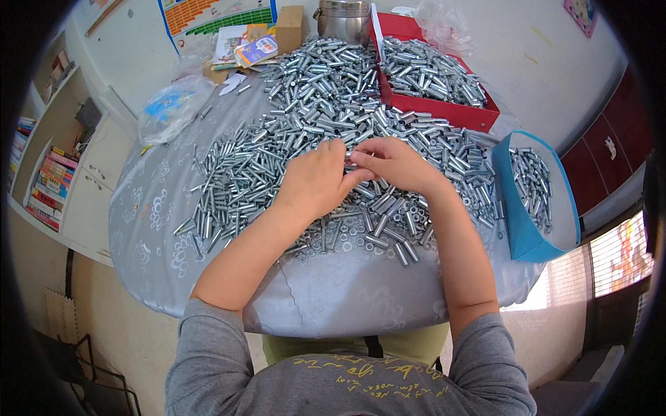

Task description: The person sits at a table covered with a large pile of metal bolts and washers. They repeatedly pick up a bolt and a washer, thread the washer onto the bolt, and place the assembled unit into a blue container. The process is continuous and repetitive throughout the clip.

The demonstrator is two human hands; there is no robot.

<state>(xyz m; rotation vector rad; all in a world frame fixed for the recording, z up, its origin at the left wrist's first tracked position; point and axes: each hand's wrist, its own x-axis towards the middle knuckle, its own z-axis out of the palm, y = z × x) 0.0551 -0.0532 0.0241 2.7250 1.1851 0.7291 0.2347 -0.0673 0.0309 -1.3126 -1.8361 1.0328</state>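
My left hand (316, 177) and my right hand (399, 163) meet over the middle of a large heap of shiny metal sleeves (361, 126). A small silvery metal sleeve (349, 159) shows between them, pinched by the right thumb and forefinger. The left fingers are curled in against it, and the left thumb reaches across below the right thumb. What lies inside the left fingers is hidden. Long thin bolts (232, 163) lie on the heap's left side. Below my hands, flat washers (347, 244) are scattered among loose sleeves.
The round table (333, 291) has a grey patterned cover. A red box (444, 114) full of metal parts stands at the back right, a blue bin (524, 229) of bolts at the right edge. Behind are a steel pot (343, 24), booklets (257, 50) and a plastic bag (173, 107).
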